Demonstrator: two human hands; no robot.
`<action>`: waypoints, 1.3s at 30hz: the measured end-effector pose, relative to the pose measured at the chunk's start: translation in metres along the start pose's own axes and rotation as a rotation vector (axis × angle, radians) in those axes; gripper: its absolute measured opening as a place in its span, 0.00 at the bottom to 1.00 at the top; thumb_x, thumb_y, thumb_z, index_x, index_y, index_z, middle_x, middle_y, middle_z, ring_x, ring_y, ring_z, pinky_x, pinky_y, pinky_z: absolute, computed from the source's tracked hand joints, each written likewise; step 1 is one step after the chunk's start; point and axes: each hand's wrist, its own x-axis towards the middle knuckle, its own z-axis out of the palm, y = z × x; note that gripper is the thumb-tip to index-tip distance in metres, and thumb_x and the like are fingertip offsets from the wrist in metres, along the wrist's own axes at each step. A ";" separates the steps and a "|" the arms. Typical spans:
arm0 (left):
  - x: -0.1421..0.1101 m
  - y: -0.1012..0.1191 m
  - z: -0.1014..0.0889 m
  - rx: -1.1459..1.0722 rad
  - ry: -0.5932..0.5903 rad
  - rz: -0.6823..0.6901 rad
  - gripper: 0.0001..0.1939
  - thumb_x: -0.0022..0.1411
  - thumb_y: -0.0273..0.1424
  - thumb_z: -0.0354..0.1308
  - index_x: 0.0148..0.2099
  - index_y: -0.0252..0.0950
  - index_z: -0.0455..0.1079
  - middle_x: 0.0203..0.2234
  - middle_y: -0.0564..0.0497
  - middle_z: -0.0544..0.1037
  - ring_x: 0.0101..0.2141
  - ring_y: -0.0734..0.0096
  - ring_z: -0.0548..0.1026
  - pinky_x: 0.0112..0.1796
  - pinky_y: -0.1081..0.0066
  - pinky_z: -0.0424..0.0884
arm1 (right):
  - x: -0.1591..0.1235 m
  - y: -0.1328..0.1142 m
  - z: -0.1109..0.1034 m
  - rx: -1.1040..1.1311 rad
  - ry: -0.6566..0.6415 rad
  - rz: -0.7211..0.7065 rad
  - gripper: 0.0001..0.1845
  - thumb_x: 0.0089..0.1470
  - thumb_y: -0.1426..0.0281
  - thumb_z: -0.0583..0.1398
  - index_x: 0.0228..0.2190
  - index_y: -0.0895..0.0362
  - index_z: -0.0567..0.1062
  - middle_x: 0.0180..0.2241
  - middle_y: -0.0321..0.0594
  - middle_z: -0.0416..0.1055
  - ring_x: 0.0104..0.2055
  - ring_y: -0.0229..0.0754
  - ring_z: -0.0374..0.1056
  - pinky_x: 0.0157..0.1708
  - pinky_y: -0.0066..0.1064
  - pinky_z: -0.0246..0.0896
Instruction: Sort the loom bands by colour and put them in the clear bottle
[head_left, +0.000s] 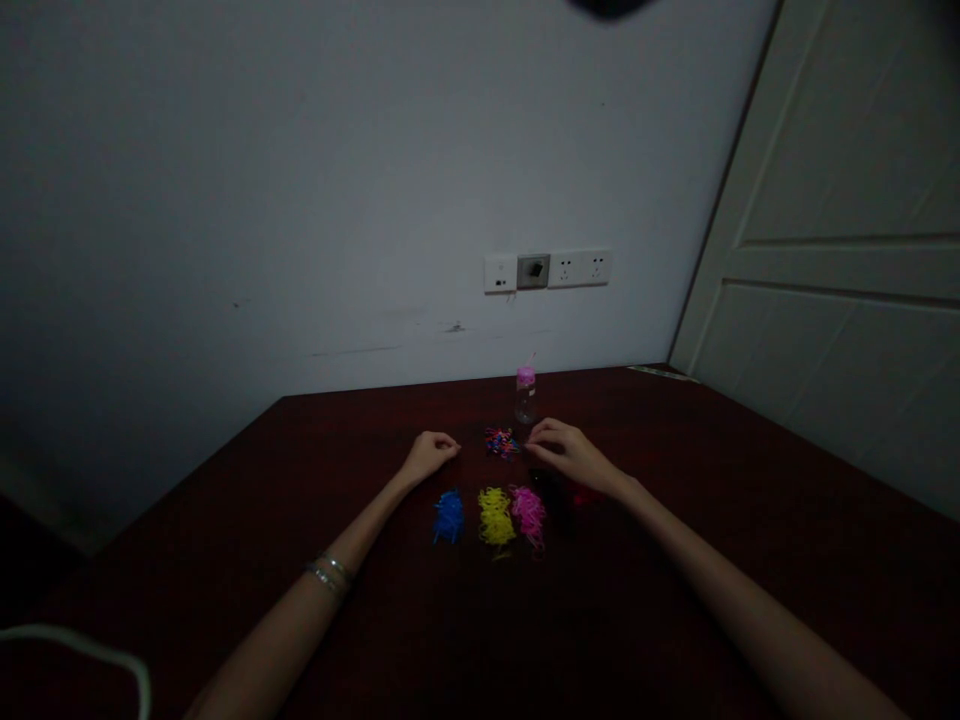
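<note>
1. On the dark red table (360, 640), there's a small multicolored pile (501, 442) sitting between the two hands, with three single-color piles closer to the camera.
2. Left hand (430, 452) is off to the left of the multicolored pile, fingers curled in toward the thumb. Too dark to tell if it's pinching anything, tbh.
3. Right hand (568, 450) is just right of that same pile, fingers bent, thumb reaching toward it. Can't tell if it's gripping something either.
4. Blue pile (448, 516) is on the left, yellow pile (496, 517) next, then pink pile (529, 515) right beside the yellow.
5. Clear bottle (526, 398) with a pink top stands upright behind the right hand, near the wall (360, 200).
</note>
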 end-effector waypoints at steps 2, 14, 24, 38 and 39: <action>0.001 0.007 0.002 0.068 -0.050 0.071 0.15 0.48 0.36 0.54 0.31 0.30 0.74 0.22 0.50 0.73 0.24 0.74 0.67 0.26 0.76 0.60 | -0.002 0.010 -0.004 -0.014 0.048 0.019 0.12 0.53 0.64 0.54 0.29 0.57 0.75 0.33 0.41 0.68 0.35 0.39 0.65 0.37 0.31 0.61; 0.011 0.035 0.022 0.361 -0.139 0.156 0.14 0.49 0.39 0.56 0.36 0.37 0.74 0.28 0.51 0.74 0.29 0.72 0.70 0.28 0.77 0.60 | -0.008 0.030 -0.006 -0.091 0.048 0.059 0.11 0.53 0.66 0.53 0.28 0.57 0.74 0.33 0.41 0.68 0.34 0.39 0.66 0.37 0.31 0.61; 0.015 0.037 0.028 0.401 -0.147 0.146 0.14 0.51 0.40 0.56 0.36 0.37 0.74 0.29 0.51 0.75 0.30 0.71 0.71 0.30 0.76 0.62 | -0.009 0.030 -0.007 -0.116 0.036 0.084 0.12 0.53 0.66 0.53 0.29 0.56 0.74 0.33 0.41 0.69 0.34 0.39 0.66 0.36 0.30 0.60; 0.016 0.028 0.033 0.249 -0.111 0.160 0.11 0.49 0.30 0.53 0.32 0.33 0.74 0.24 0.51 0.74 0.26 0.74 0.69 0.27 0.77 0.60 | -0.009 0.027 -0.008 -0.104 0.035 0.088 0.12 0.53 0.67 0.53 0.28 0.57 0.74 0.33 0.41 0.69 0.34 0.39 0.66 0.36 0.31 0.61; 0.016 0.028 0.033 0.231 -0.107 0.157 0.11 0.49 0.30 0.53 0.31 0.32 0.74 0.24 0.51 0.74 0.26 0.74 0.68 0.27 0.77 0.60 | -0.009 0.028 -0.008 -0.102 0.035 0.089 0.12 0.53 0.67 0.53 0.28 0.57 0.74 0.33 0.41 0.68 0.34 0.39 0.66 0.36 0.31 0.61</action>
